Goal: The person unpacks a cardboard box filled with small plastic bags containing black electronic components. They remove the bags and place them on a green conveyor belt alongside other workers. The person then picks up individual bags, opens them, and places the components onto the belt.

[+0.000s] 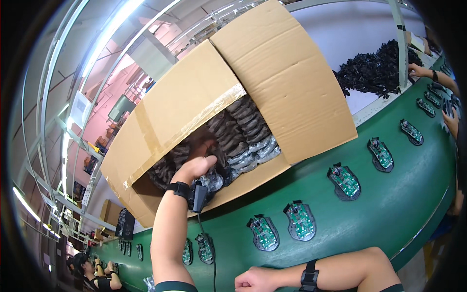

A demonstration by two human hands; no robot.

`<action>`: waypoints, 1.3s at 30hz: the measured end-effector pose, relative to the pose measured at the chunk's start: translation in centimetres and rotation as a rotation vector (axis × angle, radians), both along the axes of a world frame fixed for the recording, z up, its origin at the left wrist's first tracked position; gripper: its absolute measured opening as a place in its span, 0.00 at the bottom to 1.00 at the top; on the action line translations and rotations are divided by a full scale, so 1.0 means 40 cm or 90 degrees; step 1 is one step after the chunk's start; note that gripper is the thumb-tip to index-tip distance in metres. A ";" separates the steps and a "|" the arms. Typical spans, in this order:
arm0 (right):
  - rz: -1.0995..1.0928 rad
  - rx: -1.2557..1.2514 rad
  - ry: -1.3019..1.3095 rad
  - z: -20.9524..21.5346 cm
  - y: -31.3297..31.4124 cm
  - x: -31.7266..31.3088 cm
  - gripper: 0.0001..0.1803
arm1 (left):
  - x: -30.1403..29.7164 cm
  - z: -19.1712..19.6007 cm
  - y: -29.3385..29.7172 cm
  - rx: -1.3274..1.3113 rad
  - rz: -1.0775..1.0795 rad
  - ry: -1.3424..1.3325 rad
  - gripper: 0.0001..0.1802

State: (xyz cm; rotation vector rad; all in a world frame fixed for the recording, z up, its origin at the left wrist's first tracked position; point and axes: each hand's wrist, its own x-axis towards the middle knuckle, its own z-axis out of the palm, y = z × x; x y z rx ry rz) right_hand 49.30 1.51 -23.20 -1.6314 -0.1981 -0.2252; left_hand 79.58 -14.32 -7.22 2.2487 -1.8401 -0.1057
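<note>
My left hand reaches down into a large open cardboard box, among stacked rows of dark curved pieces, some wrapped in clear plastic. Its fingertips blur into the shadow there, so their grip cannot be made out. A black strap with a small dark device and a cable is at that wrist. Low in the view, my right hand is curled closed near the green belt, with nothing showing in it. Closest to it are open computer mice with green circuit boards.
More open mice lie spaced along the curving green conveyor belt. Behind the box's right flap is a heap of small black parts on a white surface, beside a metal post. Other people's hands work at the far right; another person sits lower left.
</note>
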 end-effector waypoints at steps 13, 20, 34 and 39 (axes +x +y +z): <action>-0.008 -0.004 0.004 0.001 0.002 -0.005 0.12 | 0.062 0.055 0.022 -0.206 0.111 -0.474 0.42; 0.002 -0.010 0.016 0.002 -0.004 0.000 0.12 | 0.118 0.021 -0.016 -0.206 0.147 -0.370 0.40; 0.122 -0.005 0.056 0.027 -0.037 -0.012 0.14 | 0.082 -0.019 0.024 -0.209 0.073 -0.596 0.28; 0.112 0.024 0.048 0.020 -0.042 -0.016 0.12 | 0.056 0.050 0.066 -0.302 -0.042 -0.614 0.26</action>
